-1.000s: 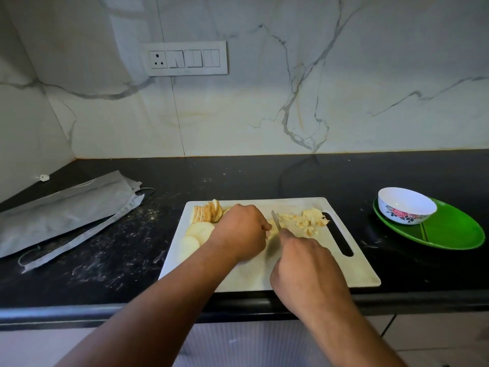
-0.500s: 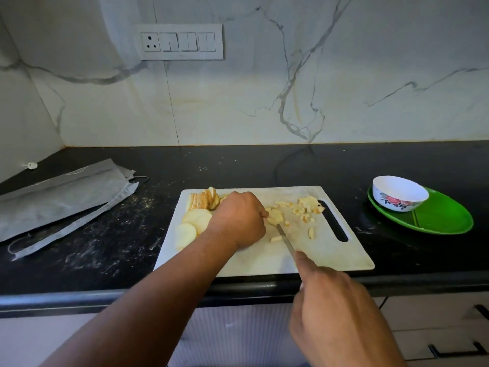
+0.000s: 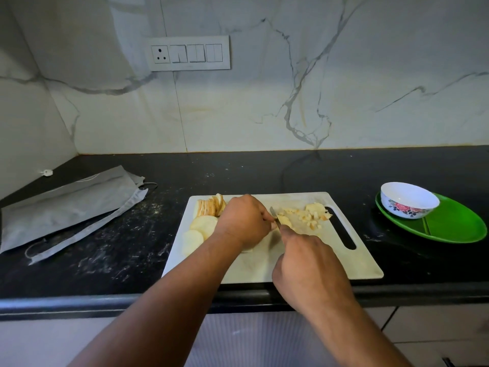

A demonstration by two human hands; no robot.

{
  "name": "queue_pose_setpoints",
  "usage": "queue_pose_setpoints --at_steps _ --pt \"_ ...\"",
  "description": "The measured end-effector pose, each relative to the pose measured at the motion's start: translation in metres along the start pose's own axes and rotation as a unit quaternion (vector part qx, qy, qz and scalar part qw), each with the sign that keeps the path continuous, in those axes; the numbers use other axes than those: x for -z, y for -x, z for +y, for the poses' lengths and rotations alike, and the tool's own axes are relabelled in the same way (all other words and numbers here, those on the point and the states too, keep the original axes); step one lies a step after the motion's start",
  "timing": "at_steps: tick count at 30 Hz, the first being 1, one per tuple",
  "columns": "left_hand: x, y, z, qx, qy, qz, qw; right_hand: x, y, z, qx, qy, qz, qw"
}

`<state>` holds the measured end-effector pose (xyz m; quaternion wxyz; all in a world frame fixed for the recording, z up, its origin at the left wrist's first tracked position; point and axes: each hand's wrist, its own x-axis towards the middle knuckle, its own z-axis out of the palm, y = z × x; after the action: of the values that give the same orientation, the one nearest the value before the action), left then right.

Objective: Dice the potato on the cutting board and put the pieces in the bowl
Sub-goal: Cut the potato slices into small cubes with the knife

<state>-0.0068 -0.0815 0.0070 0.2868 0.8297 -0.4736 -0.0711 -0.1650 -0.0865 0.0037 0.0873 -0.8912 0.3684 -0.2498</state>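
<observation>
A white cutting board [image 3: 264,266] is seen on a black, white-flecked counter [image 3: 105,250]. Pale yellow potato slices [image 3: 203,223] and dice [image 3: 312,215] are shown. The white bowl [image 3: 408,200] is patterned with red flowers; a green plate [image 3: 455,223] is seen. The wall [image 3: 317,88] is white marble, grey-veined. A grey cloth [image 3: 68,205] is seen.

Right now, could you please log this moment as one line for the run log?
stage: dicing | left hand: holds potato slices | right hand: grips knife, cutting | diced pieces: on cutting board | bowl: empty
</observation>
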Motion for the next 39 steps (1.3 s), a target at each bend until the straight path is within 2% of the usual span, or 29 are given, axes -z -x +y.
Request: queue_pose_setpoints --at_steps 8,12,18,24,30,35,39 --pt "-0.003 0.002 0.001 0.005 0.009 0.003 1.000 0.007 0.029 0.002 -0.007 0.019 -0.066 0.998" --pt "-0.002 0.001 0.002 0.001 -0.021 -0.015 1.000 0.020 0.048 0.003 -0.010 0.021 -0.091 0.996" --pt "0.017 -0.003 0.006 -0.024 -0.060 -0.096 0.993 0.029 0.046 0.002 -0.018 0.022 -0.056 0.998" --pt "0.010 -0.004 0.009 0.010 -0.012 -0.032 0.999 0.015 0.019 -0.007 -0.009 0.025 -0.013 1.000" --pt "0.008 -0.004 0.011 0.067 0.001 0.014 0.998 0.005 0.005 -0.007 0.001 0.016 -0.010 1.000" --pt "0.006 -0.005 0.012 0.095 0.015 0.021 0.995 0.001 0.004 -0.009 -0.008 0.012 -0.014 1.000" --pt "0.004 -0.002 0.012 0.085 0.012 0.030 0.996 0.000 0.005 -0.014 -0.003 0.010 -0.028 1.000"
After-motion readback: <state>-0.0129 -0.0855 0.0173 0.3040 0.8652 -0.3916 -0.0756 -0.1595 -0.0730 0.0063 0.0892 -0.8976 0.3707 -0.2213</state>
